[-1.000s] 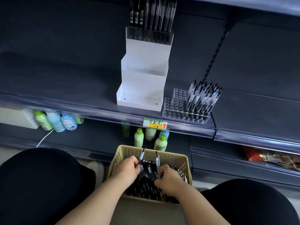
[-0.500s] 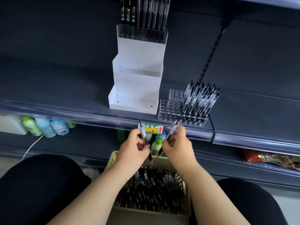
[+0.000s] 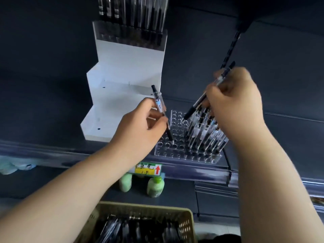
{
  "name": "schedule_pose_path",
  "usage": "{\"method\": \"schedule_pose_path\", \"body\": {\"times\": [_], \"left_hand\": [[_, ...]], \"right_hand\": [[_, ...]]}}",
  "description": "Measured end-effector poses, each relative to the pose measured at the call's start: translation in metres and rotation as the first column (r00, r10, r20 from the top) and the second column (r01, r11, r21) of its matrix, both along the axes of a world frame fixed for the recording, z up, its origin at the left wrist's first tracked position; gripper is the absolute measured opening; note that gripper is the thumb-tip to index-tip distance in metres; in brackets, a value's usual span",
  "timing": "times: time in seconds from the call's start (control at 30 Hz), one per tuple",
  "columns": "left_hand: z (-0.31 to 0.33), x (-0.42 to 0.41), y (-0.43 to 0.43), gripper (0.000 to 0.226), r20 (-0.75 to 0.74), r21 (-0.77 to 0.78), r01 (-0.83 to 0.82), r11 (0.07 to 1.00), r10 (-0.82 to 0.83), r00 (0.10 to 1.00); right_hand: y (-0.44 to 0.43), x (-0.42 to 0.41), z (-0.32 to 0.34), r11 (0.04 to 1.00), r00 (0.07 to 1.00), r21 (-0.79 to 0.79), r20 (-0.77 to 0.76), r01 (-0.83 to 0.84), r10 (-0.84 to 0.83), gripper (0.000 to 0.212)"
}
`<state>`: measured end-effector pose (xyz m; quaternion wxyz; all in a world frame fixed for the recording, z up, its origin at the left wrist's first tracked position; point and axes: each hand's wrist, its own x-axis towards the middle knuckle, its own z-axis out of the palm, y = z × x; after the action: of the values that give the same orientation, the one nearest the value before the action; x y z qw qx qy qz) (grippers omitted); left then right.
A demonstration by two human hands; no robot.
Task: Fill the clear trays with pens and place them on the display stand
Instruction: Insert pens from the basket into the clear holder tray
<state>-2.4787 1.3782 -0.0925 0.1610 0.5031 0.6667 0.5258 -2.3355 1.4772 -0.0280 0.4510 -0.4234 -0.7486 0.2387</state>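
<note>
We see both forearms reaching up and forward from the lower corners toward the clear tray [image 3: 177,130] on the dark shelf [image 3: 52,106]. The left hand [image 3: 140,127] is curled, thumb and fingers pinching a pen [image 3: 162,113] near its middle; the pen stands nearly upright, leaning slightly left at the top, its tip at a hole in the tray's front left part. The right hand [image 3: 235,100] is raised higher, back of the hand toward us, fingers closed on a second pen [image 3: 208,92] that slants from upper right down to lower left, its tip just above the tray's rear holes. We note that the tray's right half is filled with standing pens [image 3: 205,135], partly hidden behind the right hand, while its left half shows empty holes. Just left of the tray stands the white stepped stand [image 3: 122,81]; its top step carries a filled tray [image 3: 131,35], and its two lower steps are bare. A tan basket [image 3: 185,221] of pens sits at the bottom edge, below the shelf.
</note>
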Motion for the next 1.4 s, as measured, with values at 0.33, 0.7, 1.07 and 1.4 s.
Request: {"method": "schedule_pose_path", "body": {"times": [0.33,0.7,1.07,1.4], "left_hand": [[-0.018,-0.009,0.024,0.014,0.078,-0.01,-0.042,0.999,0.043,0.996],[-0.018,-0.015,0.016,0.022,0.164,-0.012,-0.034,0.999,0.036,0.986],[-0.017,-0.011,0.009,0.018,0.191,-0.007,-0.045,0.999,0.046,0.981],[-0.02,-0.01,0.018,0.017,0.184,0.009,-0.024,1.0,0.022,0.983]], "right_hand": [[0.032,-0.01,-0.025,0.995,0.945,0.097,0.322,0.031,-0.061,0.013],[0.037,-0.019,-0.033,0.995,0.919,0.098,0.394,-0.006,-0.033,0.013],[0.034,-0.022,-0.032,0.995,0.921,0.097,0.387,0.013,-0.05,0.015],[0.034,-0.022,-0.034,0.99,0.93,0.141,0.362,0.003,-0.055,0.015]]}}
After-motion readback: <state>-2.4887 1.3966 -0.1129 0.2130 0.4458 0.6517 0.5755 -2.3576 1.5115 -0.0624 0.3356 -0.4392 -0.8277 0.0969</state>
